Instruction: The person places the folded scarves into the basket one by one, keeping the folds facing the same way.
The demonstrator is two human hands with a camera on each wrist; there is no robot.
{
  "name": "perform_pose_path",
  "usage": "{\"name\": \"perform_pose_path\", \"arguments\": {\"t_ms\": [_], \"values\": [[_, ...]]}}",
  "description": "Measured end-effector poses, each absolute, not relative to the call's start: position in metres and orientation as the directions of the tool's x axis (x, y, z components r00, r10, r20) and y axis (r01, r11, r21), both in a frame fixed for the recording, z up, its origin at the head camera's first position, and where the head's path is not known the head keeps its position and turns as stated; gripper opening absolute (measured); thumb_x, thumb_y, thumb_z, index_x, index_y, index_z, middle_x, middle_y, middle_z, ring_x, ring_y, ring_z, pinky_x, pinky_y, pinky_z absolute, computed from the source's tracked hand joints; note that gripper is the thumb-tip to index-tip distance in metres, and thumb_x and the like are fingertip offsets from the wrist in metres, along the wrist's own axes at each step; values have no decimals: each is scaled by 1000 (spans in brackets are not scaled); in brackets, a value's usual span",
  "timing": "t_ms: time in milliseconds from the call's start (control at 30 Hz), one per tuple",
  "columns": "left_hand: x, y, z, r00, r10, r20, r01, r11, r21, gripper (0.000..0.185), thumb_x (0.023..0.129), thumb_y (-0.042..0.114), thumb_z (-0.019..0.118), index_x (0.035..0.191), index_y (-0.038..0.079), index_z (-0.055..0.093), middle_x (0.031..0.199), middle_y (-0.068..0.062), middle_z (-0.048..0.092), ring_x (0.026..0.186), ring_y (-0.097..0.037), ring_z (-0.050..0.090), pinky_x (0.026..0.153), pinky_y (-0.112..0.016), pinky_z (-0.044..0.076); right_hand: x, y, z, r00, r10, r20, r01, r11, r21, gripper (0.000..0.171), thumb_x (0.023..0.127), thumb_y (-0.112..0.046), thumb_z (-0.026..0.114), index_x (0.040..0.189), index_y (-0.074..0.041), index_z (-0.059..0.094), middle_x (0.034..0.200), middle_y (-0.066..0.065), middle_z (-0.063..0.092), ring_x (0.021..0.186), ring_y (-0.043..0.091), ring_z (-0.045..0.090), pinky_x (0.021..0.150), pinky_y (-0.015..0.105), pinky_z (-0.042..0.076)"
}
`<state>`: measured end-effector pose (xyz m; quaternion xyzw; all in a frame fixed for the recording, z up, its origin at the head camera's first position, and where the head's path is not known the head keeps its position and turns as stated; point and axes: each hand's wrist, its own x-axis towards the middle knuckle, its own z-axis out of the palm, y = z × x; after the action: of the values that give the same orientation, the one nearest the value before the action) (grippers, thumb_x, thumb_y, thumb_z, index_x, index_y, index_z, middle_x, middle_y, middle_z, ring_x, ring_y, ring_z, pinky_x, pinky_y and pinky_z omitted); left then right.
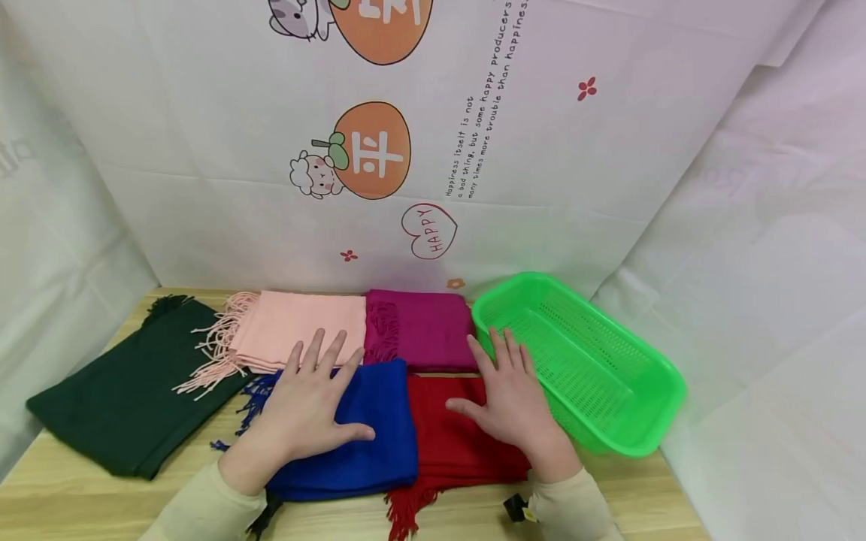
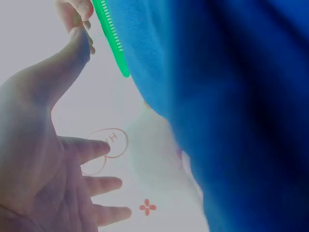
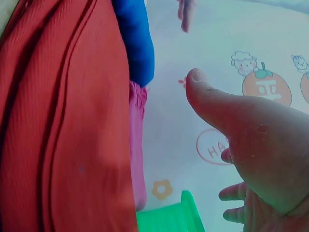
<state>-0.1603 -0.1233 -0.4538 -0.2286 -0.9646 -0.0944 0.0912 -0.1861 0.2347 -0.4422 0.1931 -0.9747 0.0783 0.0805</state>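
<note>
the left hand point(image 1: 304, 409) is hovering, fingers spread wide and holding nothing, over the blue scarf point(image 1: 365, 466) at lower centre; the right hand point(image 1: 510, 402), equally splayed, is hovering above the red scarf point(image 1: 460, 447). folds are probably keeping both compact. a wooden table point(image 1: 338, 520) is showing beneath; printed white cloth point(image 1: 541, 218) is hanging up top.

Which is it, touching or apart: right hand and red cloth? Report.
Apart: the right wrist view shows white backdrop between the right hand and the red cloth.

Wood-grain table point(image 1: 81, 500) — dark-green scarf point(image 1: 142, 383), pink scarf point(image 1: 304, 323), magenta scarf point(image 1: 436, 330), blue scarf point(image 1: 380, 402), red scarf point(image 1: 446, 443) — plus green basket point(image 1: 582, 368).
</note>
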Motion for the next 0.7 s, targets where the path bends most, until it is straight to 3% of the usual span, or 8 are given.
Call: {"name": "perform_pose_path", "arguments": {"t_ms": [433,700], "values": [[-183,-117,-425,-822,528,211,555,827,90,119,85,84,76,174,13,40,181,-23,27,167,-52,18,132,-70,20,-179,279,-447,-919,-315,237,-339,939,-66,110,93,-62,85,175,-10,33,179,30,21,164,56,19,129,73,22],[-202,-98,-421,-752,613,241,643,763,66,111,91,78,75,172,11,42,177,-23,35,165,-50,27,132,-62,28,-170,291,-453,-913,-292,286,-313,949,-31,105,94,-59,85,171,-4,40,173,33,34,158,58,34,126,74,30]]}}
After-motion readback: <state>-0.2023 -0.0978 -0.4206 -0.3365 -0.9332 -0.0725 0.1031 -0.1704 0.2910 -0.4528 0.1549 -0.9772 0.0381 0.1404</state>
